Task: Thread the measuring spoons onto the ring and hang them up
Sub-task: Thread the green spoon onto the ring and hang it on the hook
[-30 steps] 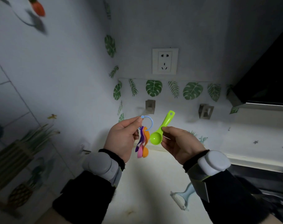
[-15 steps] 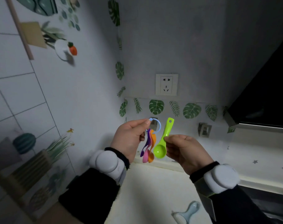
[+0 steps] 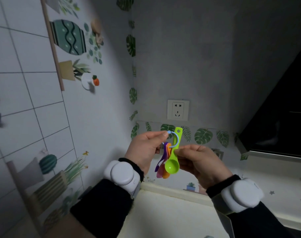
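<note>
Room: a dim kitchen corner; tiled wall with plant stickers on the left, grey wall behind with a socket (image 3: 178, 110) above a band of leaf prints.
Desk: a pale cream desk (image 3: 170, 213) ran below the hands into the corner.
Hook: a white wall hook (image 3: 88, 81) with an orange carrot knob sat on the left wall, well above and left of the hands.
Ring: the blue ring (image 3: 175, 139) was pinched at its bead end by the left hand (image 3: 146, 148), thumb and forefinger closed on it.
Threaded spoons: purple, pink and orange spoons (image 3: 162, 162) hung from the ring, bowls down, just beside the left palm.
Green spoon: the green spoon (image 3: 172, 166) stood nearly upright, bowl low, handle hole up beside the ring; the ring seemed to cross in front of its handle, though whether they touched was unclear.
Right hand: the right hand (image 3: 196, 162) closed its grip on the green spoon's lower handle, fingers curled.
Arms: both forearms rose from below in dark sleeves with white wrist bands, hands held together at mid-height before the back wall.
</note>
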Demonstrator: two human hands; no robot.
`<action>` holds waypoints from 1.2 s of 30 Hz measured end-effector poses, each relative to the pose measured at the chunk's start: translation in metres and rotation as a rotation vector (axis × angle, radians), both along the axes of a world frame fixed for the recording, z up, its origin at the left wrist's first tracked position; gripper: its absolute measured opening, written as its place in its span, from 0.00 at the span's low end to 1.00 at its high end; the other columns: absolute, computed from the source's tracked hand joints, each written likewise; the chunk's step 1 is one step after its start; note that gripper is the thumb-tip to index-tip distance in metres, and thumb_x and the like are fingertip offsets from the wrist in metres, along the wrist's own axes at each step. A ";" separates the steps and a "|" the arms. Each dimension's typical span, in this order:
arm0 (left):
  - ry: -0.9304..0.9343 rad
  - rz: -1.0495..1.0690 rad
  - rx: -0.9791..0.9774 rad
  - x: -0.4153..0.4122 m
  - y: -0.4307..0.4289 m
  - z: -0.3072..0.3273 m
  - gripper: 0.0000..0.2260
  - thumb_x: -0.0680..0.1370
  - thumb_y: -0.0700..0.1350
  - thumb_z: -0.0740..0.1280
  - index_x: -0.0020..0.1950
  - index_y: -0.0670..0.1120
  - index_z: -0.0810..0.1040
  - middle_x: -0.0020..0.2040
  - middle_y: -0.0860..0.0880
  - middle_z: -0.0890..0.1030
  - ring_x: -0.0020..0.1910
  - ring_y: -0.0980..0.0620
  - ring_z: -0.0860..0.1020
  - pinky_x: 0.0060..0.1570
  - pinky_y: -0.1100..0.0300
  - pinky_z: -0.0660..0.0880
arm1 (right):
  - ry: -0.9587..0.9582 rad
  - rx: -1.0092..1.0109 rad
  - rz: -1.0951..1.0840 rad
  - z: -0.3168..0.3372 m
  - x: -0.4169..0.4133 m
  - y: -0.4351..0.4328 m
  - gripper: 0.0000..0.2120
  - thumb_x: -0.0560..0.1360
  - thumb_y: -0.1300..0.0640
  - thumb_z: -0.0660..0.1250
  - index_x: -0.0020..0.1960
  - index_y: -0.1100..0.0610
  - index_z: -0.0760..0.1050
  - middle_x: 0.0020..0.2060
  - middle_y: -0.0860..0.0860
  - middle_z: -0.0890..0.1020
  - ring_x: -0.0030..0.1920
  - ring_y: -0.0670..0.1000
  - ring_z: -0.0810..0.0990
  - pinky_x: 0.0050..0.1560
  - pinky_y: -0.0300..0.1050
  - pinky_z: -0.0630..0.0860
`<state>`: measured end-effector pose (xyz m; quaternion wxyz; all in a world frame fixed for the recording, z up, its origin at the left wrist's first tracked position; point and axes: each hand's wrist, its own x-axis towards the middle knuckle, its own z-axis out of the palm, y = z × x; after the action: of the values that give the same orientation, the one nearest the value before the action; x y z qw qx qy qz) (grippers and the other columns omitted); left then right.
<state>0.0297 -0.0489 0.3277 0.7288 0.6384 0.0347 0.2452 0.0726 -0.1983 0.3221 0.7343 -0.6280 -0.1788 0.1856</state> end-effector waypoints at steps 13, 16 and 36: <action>-0.039 -0.028 0.045 -0.012 -0.012 0.021 0.06 0.72 0.44 0.70 0.38 0.52 0.86 0.27 0.56 0.80 0.26 0.60 0.74 0.32 0.65 0.71 | -0.127 0.008 0.015 0.021 -0.015 -0.010 0.04 0.69 0.67 0.68 0.38 0.64 0.83 0.40 0.67 0.79 0.40 0.59 0.75 0.48 0.51 0.75; -0.043 -0.046 0.028 -0.013 -0.015 0.023 0.07 0.73 0.42 0.69 0.37 0.50 0.86 0.28 0.54 0.81 0.26 0.58 0.75 0.31 0.65 0.72 | -0.154 -0.010 0.032 0.022 -0.017 -0.012 0.05 0.69 0.68 0.68 0.40 0.65 0.83 0.39 0.67 0.81 0.40 0.59 0.78 0.55 0.58 0.75; 0.027 -0.023 -0.033 -0.022 -0.018 0.039 0.06 0.72 0.39 0.69 0.36 0.45 0.84 0.25 0.52 0.80 0.24 0.56 0.76 0.35 0.60 0.72 | -0.245 -0.006 0.002 0.020 -0.023 -0.011 0.07 0.70 0.67 0.69 0.39 0.59 0.84 0.31 0.55 0.83 0.32 0.48 0.78 0.44 0.44 0.75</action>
<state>0.0072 -0.0670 0.3663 0.7414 0.6299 0.0414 0.2277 0.0497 -0.2095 0.3426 0.7051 -0.6479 -0.2671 0.1087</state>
